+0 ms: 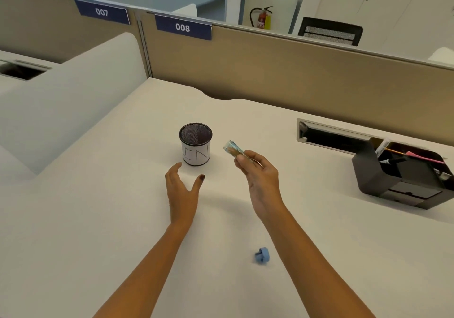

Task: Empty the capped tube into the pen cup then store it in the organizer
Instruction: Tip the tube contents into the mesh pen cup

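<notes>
A black mesh pen cup with a white paper label stands on the white desk, mid-frame. My right hand grips a clear tube, uncapped, tilted with its open end pointing up-left toward the cup and a short way right of it. Something brownish shows inside the tube. My left hand hovers open just in front of the cup, fingers spread, touching nothing. The tube's blue cap lies on the desk near me. A black desk organizer sits at the far right.
The organizer holds pens and a pink item. A cable slot is cut into the desk behind it. A tan partition bounds the far edge and a white divider stands to the left.
</notes>
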`<action>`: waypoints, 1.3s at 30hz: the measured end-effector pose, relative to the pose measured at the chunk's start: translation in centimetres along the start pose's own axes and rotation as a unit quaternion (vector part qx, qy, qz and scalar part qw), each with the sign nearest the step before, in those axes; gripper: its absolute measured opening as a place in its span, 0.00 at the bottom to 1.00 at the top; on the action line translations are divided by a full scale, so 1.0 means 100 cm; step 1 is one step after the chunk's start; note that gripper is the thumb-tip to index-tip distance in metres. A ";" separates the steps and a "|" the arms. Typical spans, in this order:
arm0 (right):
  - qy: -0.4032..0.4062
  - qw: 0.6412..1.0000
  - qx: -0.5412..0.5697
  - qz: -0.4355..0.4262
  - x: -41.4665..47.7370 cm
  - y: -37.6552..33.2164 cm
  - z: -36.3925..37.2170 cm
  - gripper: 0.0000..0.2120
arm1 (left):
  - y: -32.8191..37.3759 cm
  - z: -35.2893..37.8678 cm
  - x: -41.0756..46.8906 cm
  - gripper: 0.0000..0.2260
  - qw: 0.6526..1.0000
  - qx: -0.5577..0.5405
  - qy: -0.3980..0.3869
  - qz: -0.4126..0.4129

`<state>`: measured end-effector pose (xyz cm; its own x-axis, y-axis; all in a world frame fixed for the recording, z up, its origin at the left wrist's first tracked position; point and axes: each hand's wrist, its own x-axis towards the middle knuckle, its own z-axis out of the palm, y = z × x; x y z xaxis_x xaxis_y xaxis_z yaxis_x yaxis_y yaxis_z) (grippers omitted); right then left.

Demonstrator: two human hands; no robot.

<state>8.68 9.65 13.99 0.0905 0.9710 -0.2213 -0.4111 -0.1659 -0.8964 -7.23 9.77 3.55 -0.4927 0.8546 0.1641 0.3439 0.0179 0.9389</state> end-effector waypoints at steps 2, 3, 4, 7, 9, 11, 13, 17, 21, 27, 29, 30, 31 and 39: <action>-0.001 1.000 -0.007 0.004 0.016 -0.002 0.010 0.12 | -0.003 0.004 0.015 0.31 1.000 -0.007 -0.007 -0.011; -0.004 1.000 -0.010 0.004 0.025 -0.002 0.015 0.12 | -0.005 0.006 0.022 0.34 1.000 -0.010 -0.011 -0.016; -0.008 1.000 -0.014 0.003 0.034 -0.001 0.020 0.11 | -0.007 0.008 0.029 0.37 1.000 -0.016 -0.015 -0.018; -0.020 0.999 -0.045 -0.015 0.057 0.003 0.032 0.12 | -0.007 0.016 0.045 0.42 0.999 -0.039 -0.030 -0.002; -0.013 0.997 -0.075 -0.021 0.072 0.008 0.039 0.15 | -0.008 0.023 0.055 0.44 0.998 -0.054 -0.033 0.004; 0.002 0.995 -0.098 -0.020 0.085 0.013 0.045 0.19 | -0.009 0.028 0.062 0.45 0.997 -0.068 -0.032 0.004; 0.007 0.993 -0.115 -0.027 0.096 0.018 0.049 0.19 | -0.011 0.033 0.069 0.44 0.996 -0.079 -0.031 0.008; 0.011 0.987 -0.149 -0.066 0.112 0.025 0.052 0.18 | -0.012 0.038 0.078 0.43 0.995 -0.091 -0.031 0.031; 0.012 0.976 -0.186 -0.116 0.123 0.030 0.055 0.14 | -0.014 0.040 0.081 0.41 0.995 -0.088 -0.011 0.036; -0.002 0.966 -0.193 -0.171 0.128 0.035 0.065 0.14 | -0.019 0.043 0.085 0.39 0.996 -0.085 0.002 0.025; -0.001 0.961 -0.203 -0.186 0.127 0.038 0.067 0.18 | -0.019 0.043 0.084 0.39 0.996 -0.088 0.003 0.022; 0.002 0.960 -0.204 -0.193 0.126 0.039 0.068 0.21 | -0.019 0.043 0.084 0.38 0.996 -0.089 0.003 0.021; 0.005 0.958 -0.205 -0.199 0.126 0.040 0.069 0.23 | -0.020 0.043 0.084 0.38 0.996 -0.091 0.004 0.020; 0.015 0.949 -0.212 -0.235 0.126 0.044 0.069 0.15 | -0.021 0.043 0.083 0.38 0.995 -0.098 0.002 0.012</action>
<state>1.73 22.37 9.90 0.2013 0.9506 0.2363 0.0817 0.2241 -0.9711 -8.59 19.12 1.66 -0.4905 0.8511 0.1873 0.1930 -0.1035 0.9757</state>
